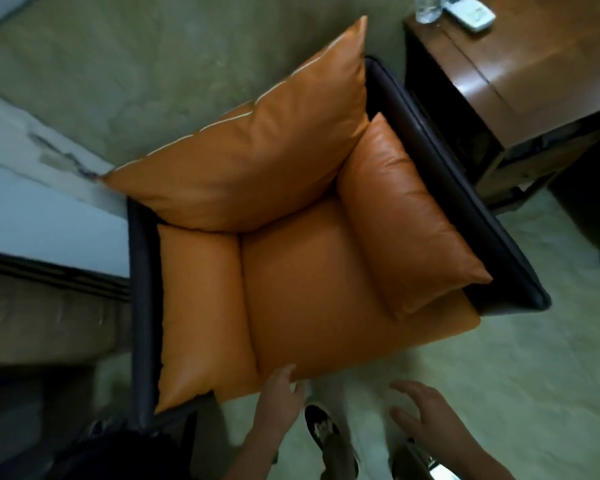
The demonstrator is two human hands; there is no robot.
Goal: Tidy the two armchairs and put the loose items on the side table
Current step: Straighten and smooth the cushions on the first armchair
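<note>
Orange armchair (312, 299) on pale floor (516, 358); side table (534, 81) beside it bears bottle (427, 8) and remote (471, 10). Left hand (281, 386) touches its seat front, right hand (426, 410) hovers; fingers spread, empty.

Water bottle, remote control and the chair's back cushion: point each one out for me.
Water bottle (427, 8): head view, on its clear body.
Remote control (470, 10): head view, middle of its white face.
Back cushion (257, 157): head view, centre of its orange front.

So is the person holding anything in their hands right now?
No, the left hand and the right hand both show spread fingers with nothing in them, just in front of the armchair.
</note>
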